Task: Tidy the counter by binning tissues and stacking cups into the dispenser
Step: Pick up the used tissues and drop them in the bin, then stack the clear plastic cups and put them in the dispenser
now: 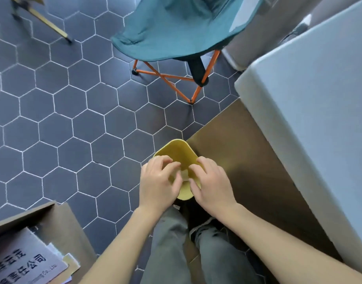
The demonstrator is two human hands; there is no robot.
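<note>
A yellow bin (pixel 179 152) stands on the floor at the foot of the counter's brown side panel. Both my hands hover over its opening. My left hand (pixel 158 181) and my right hand (pixel 211 181) have their fingertips close together, pinching a small pale tissue (pixel 185 174) between them above the bin's inside. Most of the tissue is hidden by my fingers. The white counter top (pixel 311 111) rises on the right; no cups or dispenser are in view.
A teal folding chair (pixel 176 33) with orange legs stands behind the bin. An open cardboard box (pixel 38 242) with papers sits at the lower left. Grey hexagon floor tiles (pixel 63 119) spread to the left. My legs are below the bin.
</note>
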